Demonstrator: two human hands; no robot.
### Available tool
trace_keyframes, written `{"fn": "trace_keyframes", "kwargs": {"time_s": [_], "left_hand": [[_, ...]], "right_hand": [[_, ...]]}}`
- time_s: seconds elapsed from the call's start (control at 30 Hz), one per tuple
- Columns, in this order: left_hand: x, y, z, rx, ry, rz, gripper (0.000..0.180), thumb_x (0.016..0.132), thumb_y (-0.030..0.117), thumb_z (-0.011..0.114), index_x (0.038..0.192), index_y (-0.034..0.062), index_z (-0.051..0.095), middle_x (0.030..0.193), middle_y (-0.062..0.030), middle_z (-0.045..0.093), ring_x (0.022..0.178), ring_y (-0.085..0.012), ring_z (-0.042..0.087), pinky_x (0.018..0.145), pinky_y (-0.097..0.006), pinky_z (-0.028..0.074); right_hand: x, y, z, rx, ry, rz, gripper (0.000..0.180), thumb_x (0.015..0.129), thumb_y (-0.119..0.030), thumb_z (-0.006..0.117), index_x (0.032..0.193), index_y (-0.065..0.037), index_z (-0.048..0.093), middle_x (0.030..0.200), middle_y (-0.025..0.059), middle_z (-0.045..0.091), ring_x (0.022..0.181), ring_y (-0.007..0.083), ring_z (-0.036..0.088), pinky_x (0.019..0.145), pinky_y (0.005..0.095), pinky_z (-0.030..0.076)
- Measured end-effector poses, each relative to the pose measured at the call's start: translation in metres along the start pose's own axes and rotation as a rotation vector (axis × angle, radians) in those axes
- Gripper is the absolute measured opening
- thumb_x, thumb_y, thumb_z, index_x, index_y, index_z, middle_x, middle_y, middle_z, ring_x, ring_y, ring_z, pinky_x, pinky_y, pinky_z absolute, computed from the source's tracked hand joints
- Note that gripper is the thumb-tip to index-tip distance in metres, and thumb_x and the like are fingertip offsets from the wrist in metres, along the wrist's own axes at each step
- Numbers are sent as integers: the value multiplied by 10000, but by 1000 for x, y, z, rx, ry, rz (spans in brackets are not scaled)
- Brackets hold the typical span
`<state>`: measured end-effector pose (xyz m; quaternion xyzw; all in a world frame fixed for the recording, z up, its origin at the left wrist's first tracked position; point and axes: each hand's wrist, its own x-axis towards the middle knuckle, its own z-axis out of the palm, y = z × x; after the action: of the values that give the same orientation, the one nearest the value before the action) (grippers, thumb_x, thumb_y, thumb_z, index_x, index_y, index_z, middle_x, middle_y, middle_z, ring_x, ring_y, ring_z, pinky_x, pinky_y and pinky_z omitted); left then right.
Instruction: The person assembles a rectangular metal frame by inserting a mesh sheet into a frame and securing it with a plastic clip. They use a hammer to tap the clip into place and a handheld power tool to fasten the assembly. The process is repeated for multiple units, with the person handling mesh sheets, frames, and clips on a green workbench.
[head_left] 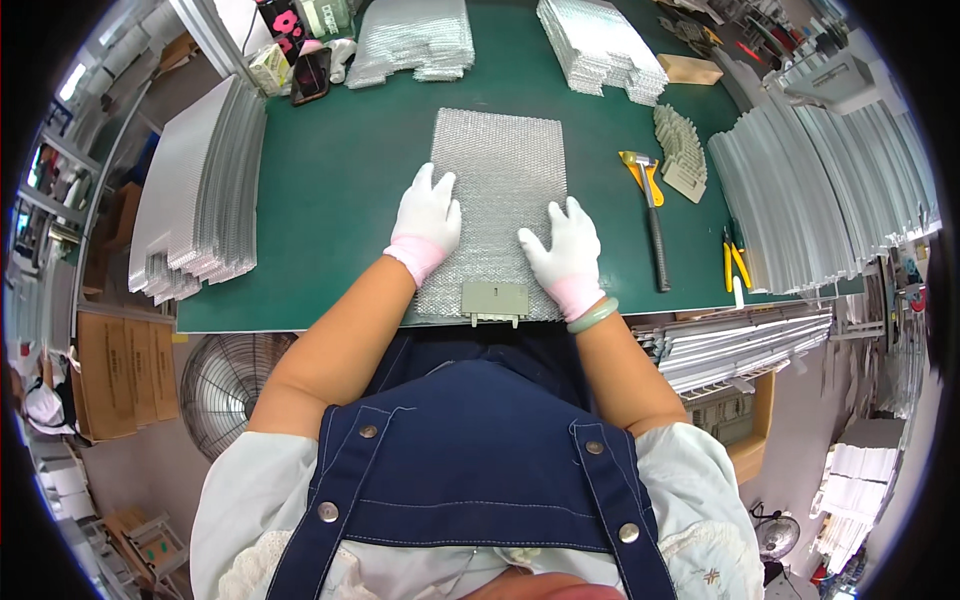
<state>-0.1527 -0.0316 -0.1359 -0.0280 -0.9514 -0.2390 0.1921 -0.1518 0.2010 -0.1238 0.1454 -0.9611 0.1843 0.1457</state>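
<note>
a silver panel (500,190) lies flat on a green surface (320,180), its near end by the person's waist. the white-gloved left hand (426,217) rests on its left side, fingers loosely spread and gripping nothing; the right hand (566,250) lies likewise at its right edge, thumb apart, though whether its fingertips curl over that edge is hard to tell. a grey-green clip (495,299) sits at the near edge, between the wrists. to the right are a hammer (655,225) and yellow-handled pliers (735,265).
</note>
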Motion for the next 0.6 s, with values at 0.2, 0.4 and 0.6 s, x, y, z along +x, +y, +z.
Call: {"fn": "trace_keyframes", "kwargs": {"time_s": [0.2, 0.4, 0.6], "left_hand": [[3, 27, -4, 419, 51, 72, 394, 877, 271, 585, 1246, 146, 644, 1451, -141, 478, 1370, -408, 370, 1034, -528, 354], [47, 17, -38, 495, -493, 149, 344, 897, 316, 570, 1142, 95, 667, 1225, -91, 642, 1193, -308, 554, 983, -564, 380], [13, -25, -1, 565, -273, 259, 698, 965, 503, 509, 1532, 131, 344, 1588, -131, 333, 1431, -399, 323, 1130, -634, 244]], "right_hand": [[5, -9, -26, -118, -71, -3, 649, 839, -549, 646, 1163, 13, 639, 1311, 198, 537, 1296, 330, 433, 1094, 482, 303], [45, 12, -64, 214, -582, 207, 534, 938, -526, 535, 1130, -53, 690, 1206, 169, 667, 1164, 336, 595, 1037, 417, 433], [-91, 152, -114, 22, 701, 248, 303, 839, -324, 675, 1002, -72, 717, 988, 136, 711, 963, 347, 666, 887, 419, 529]]}}
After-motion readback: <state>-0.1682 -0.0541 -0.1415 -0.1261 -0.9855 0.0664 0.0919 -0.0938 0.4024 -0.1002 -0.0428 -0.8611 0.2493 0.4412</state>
